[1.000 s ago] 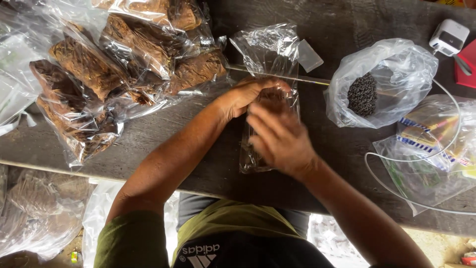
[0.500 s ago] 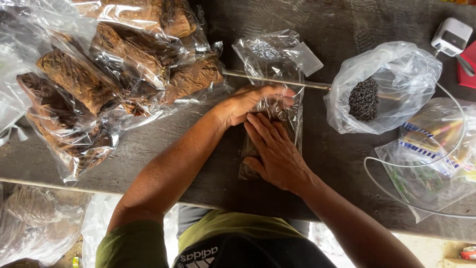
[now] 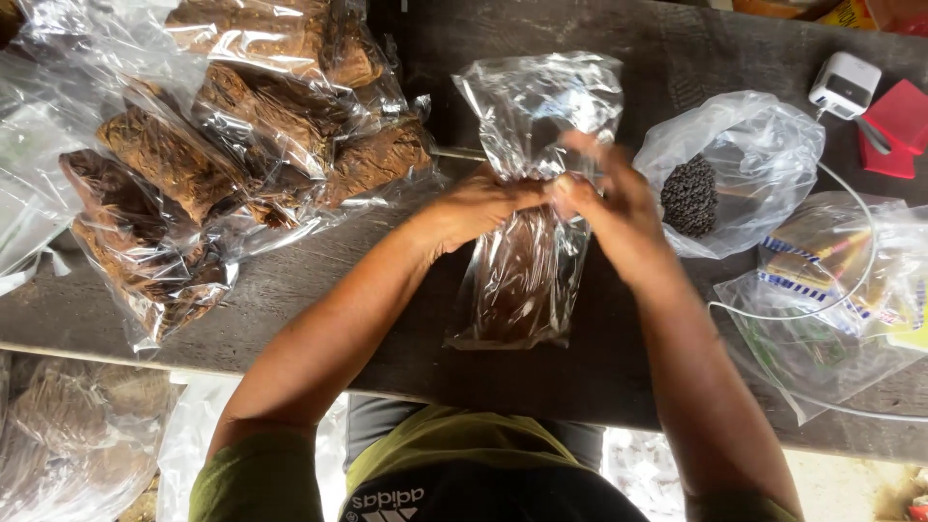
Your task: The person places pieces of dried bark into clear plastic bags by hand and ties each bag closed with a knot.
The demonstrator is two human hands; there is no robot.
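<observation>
A clear plastic bag [image 3: 527, 280] holding a brown block of dried leaf lies lengthwise on the dark wooden table [image 3: 319, 290] before me. My left hand [image 3: 474, 205] pinches the bag at its neck from the left. My right hand [image 3: 609, 198] grips the same neck from the right, fingers closed on the plastic. The empty top of the bag [image 3: 546, 101] stands up crumpled beyond both hands.
Several filled bags of brown leaf [image 3: 222, 164] are piled at the left. A clear bag with a dark clump [image 3: 720, 179] sits at the right, with a white charger [image 3: 844, 85], a white cable [image 3: 851, 290], red cards [image 3: 899, 126] and a bag of coloured packets [image 3: 851, 290].
Both hands have shifted up the bag, from pressing flat on the block to gripping its neck. The bag's open top now stands gathered above them.
</observation>
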